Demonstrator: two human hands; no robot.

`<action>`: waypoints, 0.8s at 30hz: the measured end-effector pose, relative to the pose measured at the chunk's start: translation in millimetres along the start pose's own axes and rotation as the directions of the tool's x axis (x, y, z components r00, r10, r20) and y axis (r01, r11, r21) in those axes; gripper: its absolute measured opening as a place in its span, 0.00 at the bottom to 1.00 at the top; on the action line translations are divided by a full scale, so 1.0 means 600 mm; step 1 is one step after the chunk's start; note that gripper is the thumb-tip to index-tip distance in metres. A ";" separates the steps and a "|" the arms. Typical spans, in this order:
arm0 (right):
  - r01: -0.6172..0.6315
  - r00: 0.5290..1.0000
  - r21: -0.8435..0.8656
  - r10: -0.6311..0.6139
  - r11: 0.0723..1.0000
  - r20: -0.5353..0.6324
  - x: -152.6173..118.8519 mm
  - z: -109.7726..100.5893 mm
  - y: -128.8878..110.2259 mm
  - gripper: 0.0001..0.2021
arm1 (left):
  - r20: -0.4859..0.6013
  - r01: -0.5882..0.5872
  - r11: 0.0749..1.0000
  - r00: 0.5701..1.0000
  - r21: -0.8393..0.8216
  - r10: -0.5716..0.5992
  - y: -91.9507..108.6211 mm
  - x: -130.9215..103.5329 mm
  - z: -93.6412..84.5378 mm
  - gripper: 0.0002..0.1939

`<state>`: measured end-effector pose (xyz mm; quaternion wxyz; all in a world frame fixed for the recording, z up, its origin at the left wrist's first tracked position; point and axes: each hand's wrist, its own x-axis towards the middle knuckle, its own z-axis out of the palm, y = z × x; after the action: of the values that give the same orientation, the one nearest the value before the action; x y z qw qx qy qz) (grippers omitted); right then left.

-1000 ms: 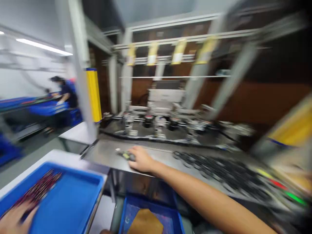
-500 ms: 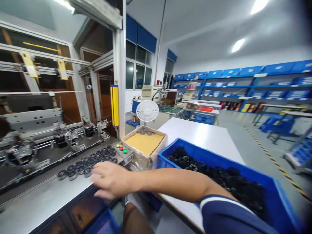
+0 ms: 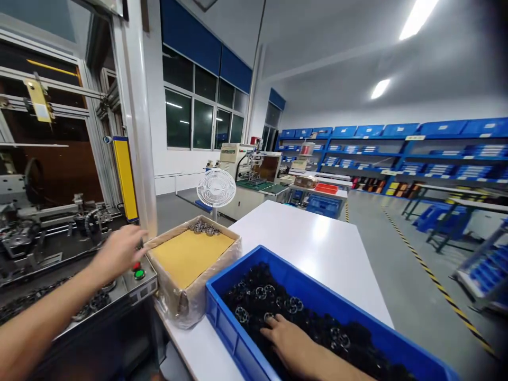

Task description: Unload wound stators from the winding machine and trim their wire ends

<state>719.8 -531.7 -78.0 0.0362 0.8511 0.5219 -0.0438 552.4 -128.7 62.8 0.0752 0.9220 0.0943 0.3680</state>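
Note:
My left hand (image 3: pixel 121 251) is over the button box (image 3: pixel 143 283), beside the near left corner of the carton (image 3: pixel 232 254). Its fingers are curled and slightly blurred, with a small dark part (image 3: pixel 139 243) at the fingertips. Black ring-shaped parts (image 3: pixel 99 301) lie on the machine bench below that forearm. Inside the blue bin (image 3: pixel 222 301), my right hand (image 3: pixel 288 338) reaches down onto a heap of black round parts (image 3: pixel 293 305). Its fingers are apart, and the fingertips touch a part with a pale rim. Several grey parts (image 3: pixel 204 228) stand along the carton's far edge on a yellow sheet (image 3: pixel 190 251).
A white table (image 3: pixel 317 233) carries the bin and carton. Behind the carton stands a white fan (image 3: pixel 216 188). At left, the machine frame (image 3: pixel 137 116) has an upright post and a yellow bar (image 3: pixel 126 177). Blue shelving (image 3: pixel 369 143) lines the far wall.
The view has swung right. My right hand has left the parts on the machine bench and is now in the blue bin. My left hand has come into view over the button box.

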 end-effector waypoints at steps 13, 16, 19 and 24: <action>-0.171 0.946 0.005 0.163 0.985 0.279 0.003 0.019 0.032 0.20 | 0.503 -0.001 0.980 0.859 0.200 -0.101 0.130 0.211 0.408 0.19; -0.177 0.944 0.003 0.169 0.984 0.283 -0.001 0.009 0.029 0.21 | 0.500 0.088 0.986 0.853 0.145 -0.150 0.129 0.215 0.418 0.19; -0.155 0.947 -0.002 0.149 0.988 0.285 -0.006 -0.003 0.028 0.21 | 0.493 0.192 0.981 0.851 0.030 -0.181 0.138 0.219 0.408 0.18; -0.029 0.997 0.004 0.029 1.000 -0.065 -0.025 0.005 0.029 0.16 | 0.488 0.347 0.904 0.852 -0.251 -0.192 0.169 0.184 0.321 0.16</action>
<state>728.3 -552.9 -78.9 0.0185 0.8596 0.5103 -0.0161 776.0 -214.9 19.1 0.2994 0.9332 0.1414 0.1396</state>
